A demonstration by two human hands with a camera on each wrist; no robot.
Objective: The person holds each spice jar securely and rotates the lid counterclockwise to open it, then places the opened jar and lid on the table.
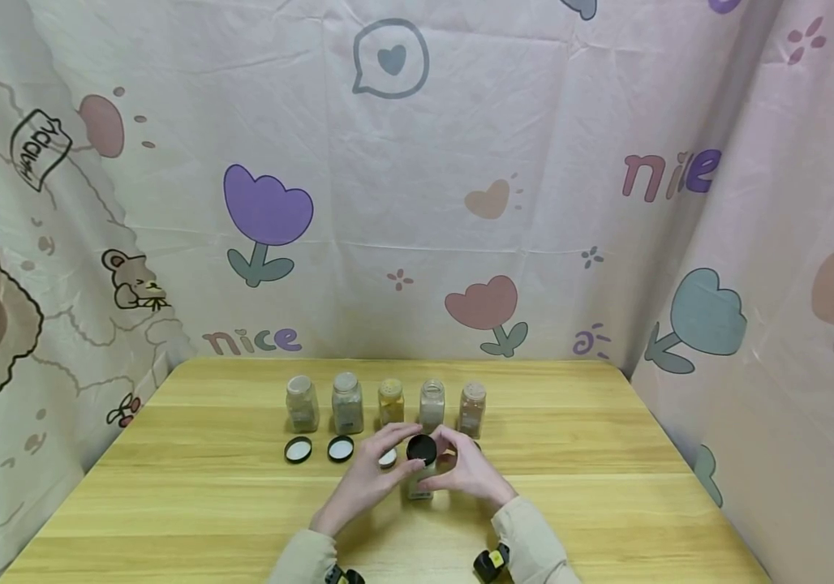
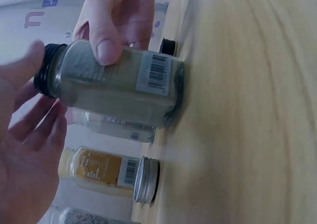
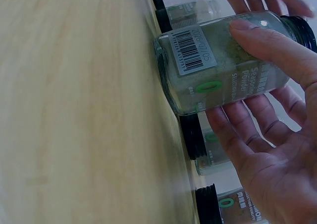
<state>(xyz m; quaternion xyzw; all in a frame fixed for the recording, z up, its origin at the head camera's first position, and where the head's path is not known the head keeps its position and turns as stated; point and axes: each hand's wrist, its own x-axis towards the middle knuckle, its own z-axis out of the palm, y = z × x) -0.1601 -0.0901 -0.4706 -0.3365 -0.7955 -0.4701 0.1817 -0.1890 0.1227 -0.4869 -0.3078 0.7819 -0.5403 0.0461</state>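
Observation:
A glass jar of greenish-grey seasoning powder point(image 3: 223, 65) with a black lid point(image 1: 421, 449) is upright at the table's middle. My right hand point(image 1: 466, 468) grips its body, thumb on one side and fingers on the other. Around the lid my left hand point(image 1: 376, 470) has its thumb and index finger, which pinch the rim; its other fingers point(image 2: 37, 130) are loosely bent below. Printed on the jar are a barcode label point(image 3: 192, 49) and a green oval. Behind it stand several lidless jars, among them one with yellow powder point(image 1: 391, 403) and a pale one point(image 1: 432, 401).
In front of the row lie two black lids, the left one point(image 1: 298, 450) and its neighbour point(image 1: 340, 448), and a silver lid point(image 2: 146, 180). Another black lid point(image 3: 192, 137) lies to the right. A reddish-brown jar point(image 1: 471, 410) ends the row. A patterned curtain point(image 1: 388, 203) hangs behind the wooden table point(image 1: 592, 487).

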